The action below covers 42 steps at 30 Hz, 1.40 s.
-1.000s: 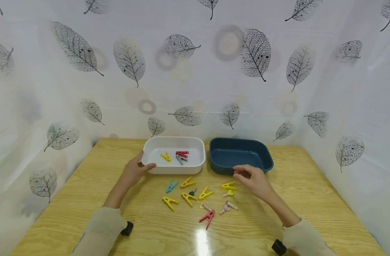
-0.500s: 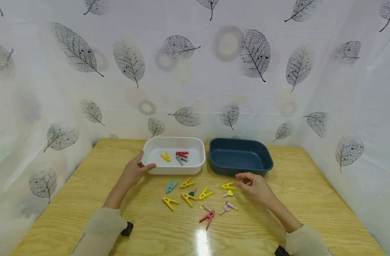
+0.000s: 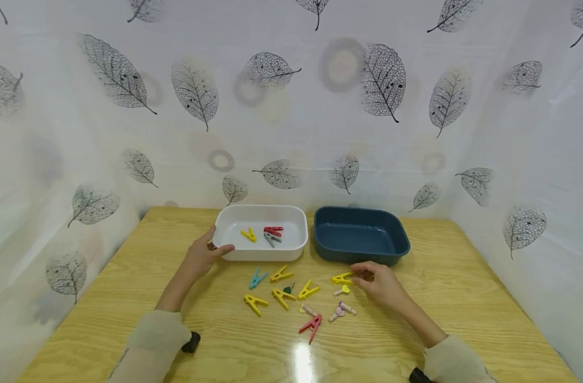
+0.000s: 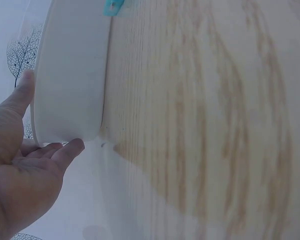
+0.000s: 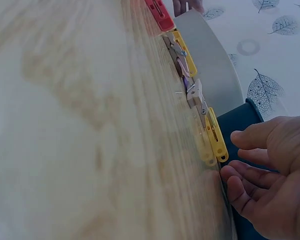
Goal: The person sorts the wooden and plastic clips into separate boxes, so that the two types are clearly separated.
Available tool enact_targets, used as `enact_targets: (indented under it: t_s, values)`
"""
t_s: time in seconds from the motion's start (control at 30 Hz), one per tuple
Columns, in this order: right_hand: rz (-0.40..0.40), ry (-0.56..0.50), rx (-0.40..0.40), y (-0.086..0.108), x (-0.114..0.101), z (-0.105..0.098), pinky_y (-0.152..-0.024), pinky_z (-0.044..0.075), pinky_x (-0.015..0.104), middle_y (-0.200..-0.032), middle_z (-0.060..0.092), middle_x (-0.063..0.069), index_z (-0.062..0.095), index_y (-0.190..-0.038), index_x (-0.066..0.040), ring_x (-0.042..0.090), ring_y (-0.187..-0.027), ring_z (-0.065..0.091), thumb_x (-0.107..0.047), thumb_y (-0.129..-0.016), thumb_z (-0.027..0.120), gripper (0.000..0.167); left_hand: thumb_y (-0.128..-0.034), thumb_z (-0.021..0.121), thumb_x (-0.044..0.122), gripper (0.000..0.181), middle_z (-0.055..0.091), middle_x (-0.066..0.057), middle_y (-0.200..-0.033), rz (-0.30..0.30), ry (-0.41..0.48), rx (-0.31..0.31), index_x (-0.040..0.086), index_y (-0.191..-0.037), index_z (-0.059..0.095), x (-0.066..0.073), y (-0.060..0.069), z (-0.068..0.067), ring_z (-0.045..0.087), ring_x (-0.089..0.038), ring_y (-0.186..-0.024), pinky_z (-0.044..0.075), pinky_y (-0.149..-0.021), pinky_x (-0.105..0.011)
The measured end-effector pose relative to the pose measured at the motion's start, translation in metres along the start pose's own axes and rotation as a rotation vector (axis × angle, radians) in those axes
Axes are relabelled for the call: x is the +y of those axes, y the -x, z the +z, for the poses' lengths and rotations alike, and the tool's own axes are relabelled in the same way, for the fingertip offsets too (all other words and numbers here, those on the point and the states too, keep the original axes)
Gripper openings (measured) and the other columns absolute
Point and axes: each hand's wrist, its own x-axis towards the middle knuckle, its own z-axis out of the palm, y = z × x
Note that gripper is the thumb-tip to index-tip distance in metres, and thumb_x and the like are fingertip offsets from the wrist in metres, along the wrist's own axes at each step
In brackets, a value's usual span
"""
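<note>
My left hand [image 3: 198, 258] grips the left end of a white plastic basin [image 3: 267, 256], thumb at the front rim and fingers around the side. In the left wrist view that hand [image 4: 32, 160] holds the basin's corner. Inside lie yellow [image 3: 249, 234], red [image 3: 273, 231] and grey [image 3: 271, 239] clothespins. My right hand [image 3: 379, 283] hovers by the right end of a yellow clothespin [image 3: 340, 279], before the navy basin [image 3: 358, 256]. The right wrist view shows thumb and loosely bent fingers apart, with the yellow clothespin [image 5: 216, 135] just beyond the fingertips.
On the wooden table [image 3: 215, 340] lie several more yellow clothespins [image 3: 255, 304], a teal one [image 3: 257, 279] and a pinkish-red one [image 3: 313, 326]. Small wooden clips with coloured decorations [image 3: 336, 314] are scattered among them, beside a small dark green piece [image 3: 287, 290]. A leaf-patterned curtain [image 3: 291, 133] surrounds the table.
My right hand has come down from the navy basin's front edge to the yellow clothespin's end. My left hand and both basins stay in place.
</note>
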Motion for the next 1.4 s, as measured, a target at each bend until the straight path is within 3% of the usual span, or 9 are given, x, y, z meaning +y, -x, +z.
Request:
enact_targets:
  t_s: [0.13,0.33,0.77,1.13,1.4]
  values:
    - [-0.008,0.019,-0.005,-0.0007,-0.0005,0.0006,-0.068,0.056,0.025,-0.101,0.074,0.009,0.074,-0.114,0.004,0.016,-0.082,0.066,-0.004,-0.090,0.079,0.026,-0.0976,0.071,0.042,0.101,0.016,-0.032,-0.165,0.002,0.003,-0.001,-0.005,-0.162,0.009,0.0002,0.0003,-0.0002,0.034,-0.047,-0.146,0.040,-0.115,-0.051]
    - [-0.020,0.038,-0.043,-0.0026,-0.0010,0.0008,-0.068,0.054,0.026,-0.101,0.072,0.008,0.073,-0.116,0.004,0.014,-0.082,0.064,-0.001,-0.089,0.079,0.028,-0.1004,0.070,0.034,0.095,0.015,-0.031,-0.165,0.008,0.010,-0.002,-0.005,-0.162,0.009,-0.0002,0.0002,0.0001,0.033,-0.047,-0.147,0.040,-0.115,-0.051]
    - [-0.067,0.060,-0.090,-0.0033,-0.0010,0.0023,-0.067,0.050,0.026,-0.101,0.067,0.006,0.074,-0.116,0.005,0.011,-0.079,0.056,0.003,-0.086,0.079,0.030,-0.1011,0.070,0.033,0.094,0.015,-0.032,-0.165,-0.001,-0.002,-0.004,-0.005,-0.162,0.009,-0.0004,0.0000,-0.0001,0.031,-0.047,-0.147,0.038,-0.116,-0.052]
    - [-0.060,0.074,-0.085,-0.0029,0.0014,0.0042,-0.067,0.050,0.026,-0.100,0.067,0.003,0.075,-0.113,0.002,0.011,-0.079,0.056,0.002,-0.086,0.080,0.027,-0.1006,0.070,0.036,0.096,0.015,-0.032,-0.165,-0.001,-0.008,-0.004,-0.006,-0.161,0.009,-0.0003,0.0018,0.0002,0.030,-0.047,-0.148,0.037,-0.117,-0.052]
    - [-0.035,0.018,-0.090,-0.0013,0.0017,0.0016,-0.067,0.049,0.024,-0.100,0.066,0.005,0.073,-0.114,0.004,0.011,-0.080,0.056,0.000,-0.088,0.078,0.026,-0.1013,0.069,0.034,0.094,0.015,-0.033,-0.164,0.011,-0.016,-0.003,-0.007,-0.161,0.009,-0.0005,0.0012,-0.0009,0.032,-0.047,-0.147,0.039,-0.116,-0.052]
